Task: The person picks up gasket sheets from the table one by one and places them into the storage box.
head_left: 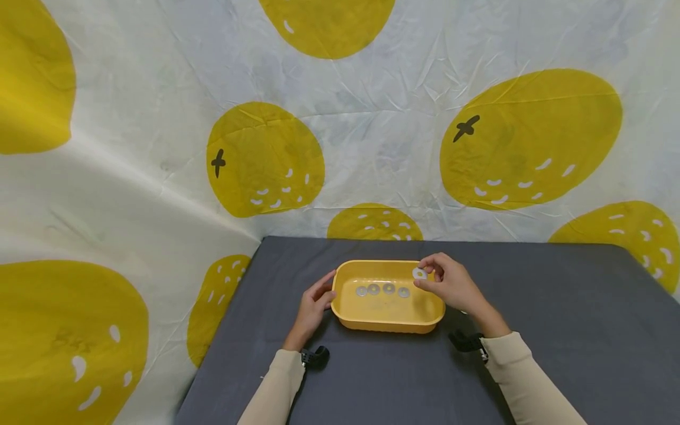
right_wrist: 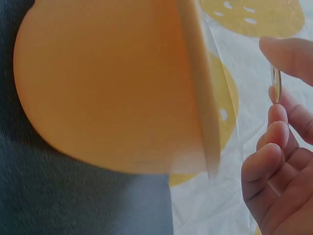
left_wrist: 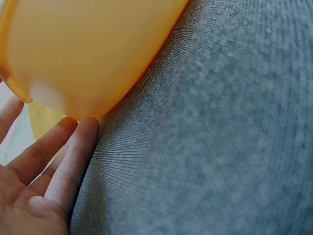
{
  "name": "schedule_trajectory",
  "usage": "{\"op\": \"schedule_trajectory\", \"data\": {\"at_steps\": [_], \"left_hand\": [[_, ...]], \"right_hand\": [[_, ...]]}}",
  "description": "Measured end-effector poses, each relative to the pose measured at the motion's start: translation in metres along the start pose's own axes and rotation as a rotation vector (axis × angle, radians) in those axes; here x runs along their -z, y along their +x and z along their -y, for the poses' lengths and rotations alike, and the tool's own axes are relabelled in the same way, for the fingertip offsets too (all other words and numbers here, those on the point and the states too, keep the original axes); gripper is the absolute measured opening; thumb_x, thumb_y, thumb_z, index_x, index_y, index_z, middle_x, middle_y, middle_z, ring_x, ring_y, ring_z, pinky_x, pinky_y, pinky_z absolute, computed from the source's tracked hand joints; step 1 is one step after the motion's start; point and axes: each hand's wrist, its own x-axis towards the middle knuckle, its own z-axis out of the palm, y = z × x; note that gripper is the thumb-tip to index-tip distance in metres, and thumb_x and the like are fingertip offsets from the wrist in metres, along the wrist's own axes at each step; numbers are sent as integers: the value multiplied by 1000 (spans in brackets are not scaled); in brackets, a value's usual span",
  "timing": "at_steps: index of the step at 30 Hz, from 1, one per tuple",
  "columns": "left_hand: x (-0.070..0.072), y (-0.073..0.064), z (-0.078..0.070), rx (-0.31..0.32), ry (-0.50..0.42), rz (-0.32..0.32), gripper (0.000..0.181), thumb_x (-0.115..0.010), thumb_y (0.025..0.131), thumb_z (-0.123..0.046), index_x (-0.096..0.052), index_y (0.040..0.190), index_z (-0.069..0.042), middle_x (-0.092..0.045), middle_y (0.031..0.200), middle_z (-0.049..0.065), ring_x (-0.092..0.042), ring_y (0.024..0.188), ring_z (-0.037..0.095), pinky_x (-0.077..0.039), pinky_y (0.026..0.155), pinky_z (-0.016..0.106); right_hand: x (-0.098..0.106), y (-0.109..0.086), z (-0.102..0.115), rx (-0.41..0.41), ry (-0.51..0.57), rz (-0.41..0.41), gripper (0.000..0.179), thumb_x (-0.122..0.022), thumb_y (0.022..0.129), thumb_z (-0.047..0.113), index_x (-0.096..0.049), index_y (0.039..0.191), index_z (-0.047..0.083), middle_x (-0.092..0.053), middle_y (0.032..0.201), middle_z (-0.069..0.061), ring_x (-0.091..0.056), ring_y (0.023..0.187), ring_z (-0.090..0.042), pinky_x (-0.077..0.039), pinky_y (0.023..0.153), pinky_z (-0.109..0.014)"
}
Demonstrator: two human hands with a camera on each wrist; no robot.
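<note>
A yellow plastic tub (head_left: 390,326) stands on the dark cloth, with several flat metal washers (head_left: 389,288) in a row on its floor. Over the tub's right end, my right hand (head_left: 454,283) pinches another washer (head_left: 419,274) between thumb and fingertips. That washer (right_wrist: 277,84) shows edge-on in the right wrist view, level with the tub's rim (right_wrist: 208,98) or above it. At the left end my left hand (head_left: 313,307) touches the tub. Its fingers (left_wrist: 73,161) are fairly straight, with fingertips against the outer wall in the left wrist view.
Dark grey cloth (head_left: 382,378) covers the table beneath the tub. Behind and to the left hangs a pale sheet (head_left: 372,147) printed with large yellow fruit. Black straps with a curved piece (head_left: 317,358) sit at both wrists.
</note>
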Motion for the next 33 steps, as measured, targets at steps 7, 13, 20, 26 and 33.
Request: {"op": "schedule_trajectory", "data": {"at_steps": [7, 13, 20, 26, 33], "left_hand": [[0, 8, 24, -15, -4, -52, 50, -58, 104, -8, -51, 152, -17, -62, 135, 29, -60, 121, 49, -60, 84, 24], [-1, 10, 27, -10, 5, -73, 48, -60, 103, -10, -55, 150, -21, -64, 132, 26, -62, 118, 47, -60, 83, 23], [0, 11, 27, -12, 22, -74, 48, -60, 103, -11, -55, 149, -23, -66, 132, 23, -64, 117, 42, -60, 83, 24], [0, 11, 26, -12, 25, -72, 49, -60, 103, -11, -54, 150, -21, -65, 133, 24, -64, 118, 42, -60, 83, 25], [1, 11, 26, 9, 0, -57, 50, -57, 104, -8, -50, 153, -17, -62, 136, 28, -60, 121, 48, -60, 84, 24]], "right_hand": [[-11, 5, 7, 15, 3, 20, 29, -80, 90, 18, -66, 113, 6, -60, 103, -10, -47, 71, -17, -40, 58, -26], [-20, 10, 18, 40, -9, 30, 27, -79, 90, 16, -67, 112, 5, -60, 102, -10, -47, 72, -18, -41, 60, -26], [-38, 16, 31, 60, -6, 37, 26, -80, 88, 14, -68, 110, 6, -59, 99, -10, -47, 72, -15, -41, 62, -26], [-56, 22, 39, 49, 11, 80, 27, -81, 87, 12, -68, 110, 6, -59, 100, -10, -47, 73, -17, -42, 67, -27], [-81, 29, 46, 12, 21, 118, 27, -83, 85, 11, -70, 108, 7, -60, 100, -8, -49, 76, -17, -44, 71, -28]]}}
